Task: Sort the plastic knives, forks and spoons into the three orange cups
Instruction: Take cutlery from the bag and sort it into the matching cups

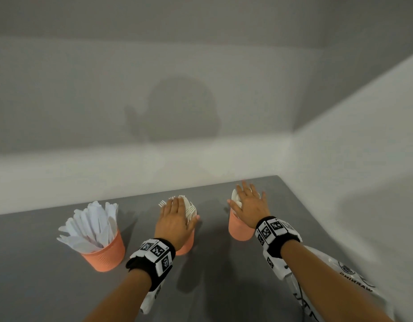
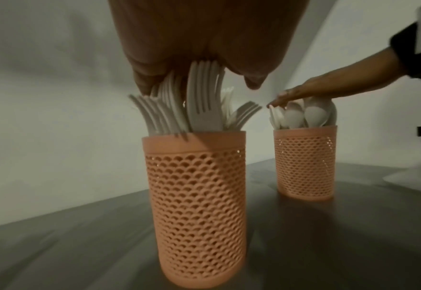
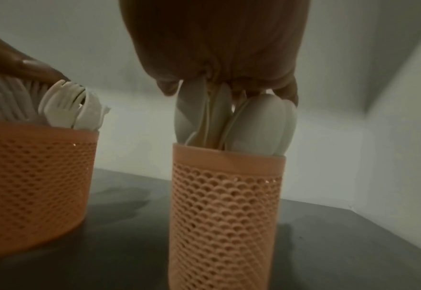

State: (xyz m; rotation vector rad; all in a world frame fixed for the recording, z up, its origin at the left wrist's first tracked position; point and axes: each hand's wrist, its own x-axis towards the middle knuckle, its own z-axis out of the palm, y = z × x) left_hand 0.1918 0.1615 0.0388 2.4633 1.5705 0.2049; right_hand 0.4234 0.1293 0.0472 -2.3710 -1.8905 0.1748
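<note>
- Sorting looks done: white plastic knives (image 1: 89, 225) fan out of the perforated orange cup at 9 o'clock (image 1: 105, 255), white plastic forks (image 2: 192, 104) fill the mid orange cup (image 2: 199, 206), white plastic spoons (image 3: 244, 125) the orange cup at 3 o'clock (image 3: 225, 215).
- No loose cutlery visible on the grey bench (image 1: 33, 275).
- Left hand (image 1: 174, 220) lies flat on the fork tips, fingers straight, gripping nothing; right hand (image 1: 247, 205) likewise on the spoons.
- Probably just a pat-down left.
- Room: walls close at 12 and 3 — open bench toward 6. A printed plastic bag (image 1: 345, 273) sits under the right forearm.

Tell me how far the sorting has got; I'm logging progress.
Looks nearly done: knives fill the left cup, no loose cutlery shows. In hand: the left hand presses flat on the forks, the right hand on the spoons. Left: probably just withdrawing.
</note>
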